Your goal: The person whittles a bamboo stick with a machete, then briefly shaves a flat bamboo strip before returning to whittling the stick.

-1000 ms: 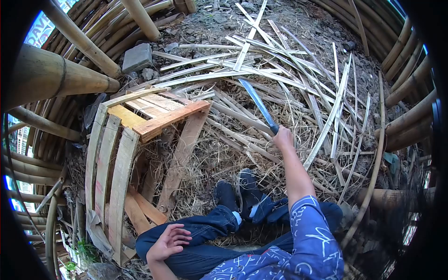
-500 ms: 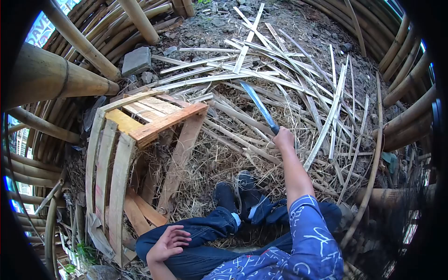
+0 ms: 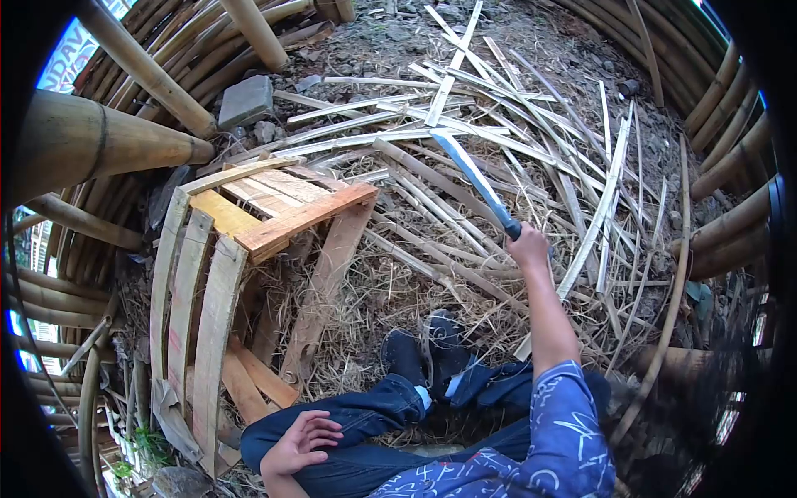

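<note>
A machete (image 3: 475, 178) with a long blue-grey blade and dark handle is gripped in my right hand (image 3: 529, 246), arm stretched forward. Its blade points away and to the left, over split bamboo strips (image 3: 498, 149) strewn on the ground. My left hand (image 3: 304, 441) rests on my left thigh, fingers spread and holding nothing. Just beyond that hand stands a wooden slatted crate (image 3: 307, 217), its yellow and reddish boards on top.
Thick bamboo poles (image 3: 124, 141) lean in from the left, and more poles (image 3: 730, 207) line the right. A grey concrete block (image 3: 246, 101) lies behind the crate. Straw-like shavings (image 3: 365, 324) cover the ground around my shoes (image 3: 404, 353).
My right hand has shifted slightly to the right with the machete. The view has moved a little as well; my left hand stays on the thigh.
</note>
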The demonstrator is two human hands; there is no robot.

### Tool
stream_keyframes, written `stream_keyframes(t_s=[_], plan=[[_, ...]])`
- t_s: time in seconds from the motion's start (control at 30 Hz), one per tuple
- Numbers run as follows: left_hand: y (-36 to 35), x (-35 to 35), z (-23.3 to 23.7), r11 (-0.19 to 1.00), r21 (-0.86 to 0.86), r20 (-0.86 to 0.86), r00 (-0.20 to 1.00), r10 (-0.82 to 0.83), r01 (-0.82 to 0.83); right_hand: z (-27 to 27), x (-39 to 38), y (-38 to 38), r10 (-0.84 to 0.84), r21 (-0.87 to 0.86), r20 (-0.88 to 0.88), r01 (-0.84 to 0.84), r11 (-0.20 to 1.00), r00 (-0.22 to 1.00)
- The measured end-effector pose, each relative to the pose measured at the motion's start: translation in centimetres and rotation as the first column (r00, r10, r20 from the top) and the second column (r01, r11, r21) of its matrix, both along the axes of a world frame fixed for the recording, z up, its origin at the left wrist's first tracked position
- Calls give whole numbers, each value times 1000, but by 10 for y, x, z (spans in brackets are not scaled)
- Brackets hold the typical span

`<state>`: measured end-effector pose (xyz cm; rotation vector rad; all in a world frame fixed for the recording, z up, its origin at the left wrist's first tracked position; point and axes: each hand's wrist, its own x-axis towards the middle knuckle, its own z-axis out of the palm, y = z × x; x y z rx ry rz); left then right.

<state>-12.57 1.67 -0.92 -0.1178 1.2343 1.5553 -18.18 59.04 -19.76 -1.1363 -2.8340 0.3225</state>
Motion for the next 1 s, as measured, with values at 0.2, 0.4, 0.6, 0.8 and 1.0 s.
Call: stream_keyframes(t_s=[0.2, 0.4, 0.6, 0.8, 1.0], plan=[[-3, 0, -5, 1000, 27, 7, 1000, -11, 11, 47, 16, -2, 165, 88, -140, -153, 984, 976], [-2, 0, -3, 1000, 4, -18, 999, -27, 28, 60, 4, 14, 257, 105, -185, -240, 965, 949], [0, 0, -1, 999, 0, -25, 999, -33, 33, 91, -23, 29, 291, 139, -211, -266, 954, 933], [-3, 0, -4, 999, 1, -17, 998, -52, 52, 135, -53, 51, 311, 247, -155, -269, 931, 938], [-5, 0, -7, 998, 1, -13, 998, -57, 57, 202, -87, 69, 247, 349, -177, -174, 921, 953]])
